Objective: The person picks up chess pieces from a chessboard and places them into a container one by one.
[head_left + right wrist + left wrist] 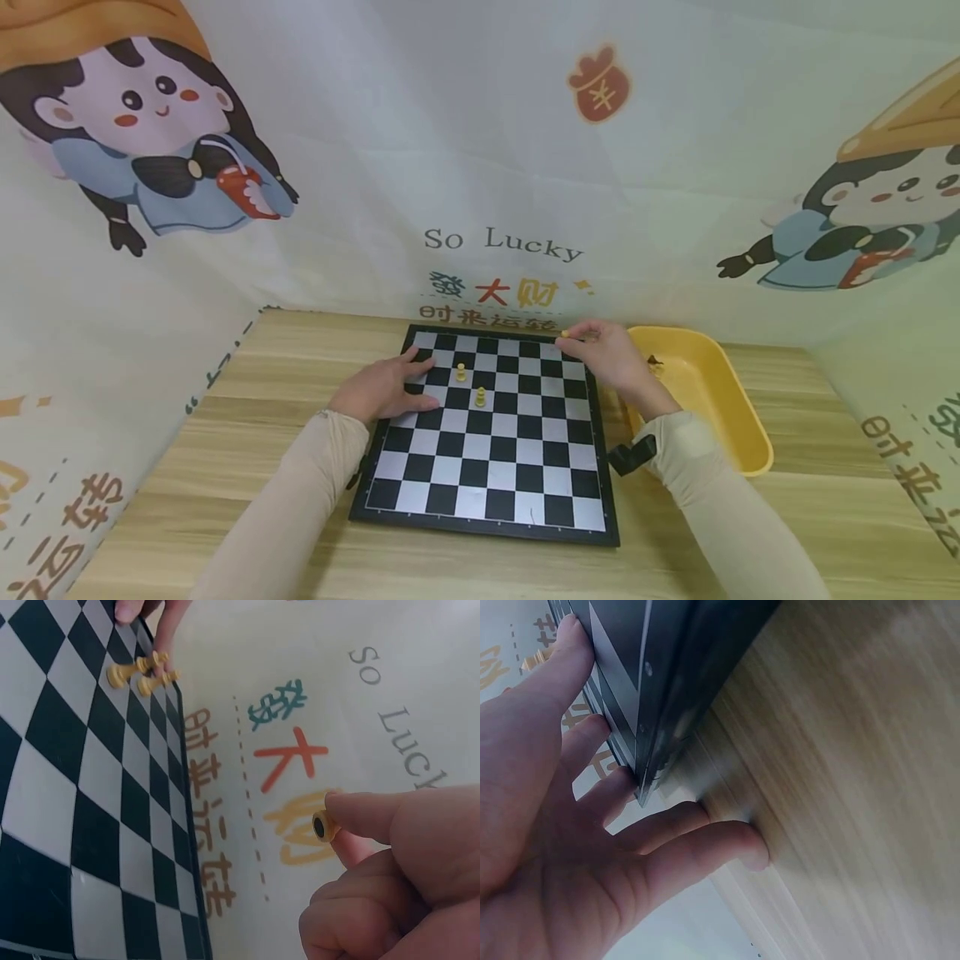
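A black-and-white chessboard (501, 475) lies on the wooden table. Two pale yellow chess pieces, a nearer one (481, 397) and a farther one (461, 372), stand upright on its far left part. My left hand (382, 390) rests at the board's left edge, thumb and some fingertips on the squares, other fingers spread over the table in the left wrist view. Above the board's far right part, my right hand (611, 358) pinches a small yellow chess piece (324, 826) between thumb and forefinger. Its round dark base shows in the right wrist view; its top is hidden by the fingers.
A yellow plastic tray (756, 437) stands right of the board, with a few small dark and yellow pieces partly seen inside behind the right wrist. A printed cloth (495, 167) hangs behind the table. A black camera (632, 456) is strapped at the right wrist.
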`<state>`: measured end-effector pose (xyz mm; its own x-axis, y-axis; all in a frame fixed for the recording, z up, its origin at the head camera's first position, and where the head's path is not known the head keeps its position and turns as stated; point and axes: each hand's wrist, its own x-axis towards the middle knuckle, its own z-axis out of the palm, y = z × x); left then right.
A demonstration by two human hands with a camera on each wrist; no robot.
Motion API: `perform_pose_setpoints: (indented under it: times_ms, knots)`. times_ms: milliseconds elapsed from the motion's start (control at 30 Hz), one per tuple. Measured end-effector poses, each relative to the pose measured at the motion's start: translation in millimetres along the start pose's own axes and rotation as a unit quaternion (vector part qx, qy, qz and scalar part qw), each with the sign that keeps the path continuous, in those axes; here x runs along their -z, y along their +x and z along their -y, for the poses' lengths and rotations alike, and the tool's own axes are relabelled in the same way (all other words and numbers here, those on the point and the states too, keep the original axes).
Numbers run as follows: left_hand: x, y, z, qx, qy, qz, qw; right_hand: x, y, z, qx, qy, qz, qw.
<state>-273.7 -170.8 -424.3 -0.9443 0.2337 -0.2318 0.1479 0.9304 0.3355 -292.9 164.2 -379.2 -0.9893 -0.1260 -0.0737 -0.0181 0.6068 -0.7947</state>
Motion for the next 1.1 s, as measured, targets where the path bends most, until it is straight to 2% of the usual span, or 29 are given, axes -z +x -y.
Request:
perform_pose_setpoints:
  times_ms: [633,867,1100]
  knots:
    - [-1.1,3.0,-4.7,0.001,0.005,0.001,1.0,52.4,-9,-25,-0.034,-0.007,-0.03,0.999]
    - [-1.7,4.6,-5.4,-0.001,0.007,0.002,1.0,70.2,-13,-44,-0.066,0.042,-0.03,0.996]
    - [0.6,2.7,-2.4,0.008,0.004,0.006,0.9999,79.6,-10,-56,-0.078,0.062,-0.031,0.995]
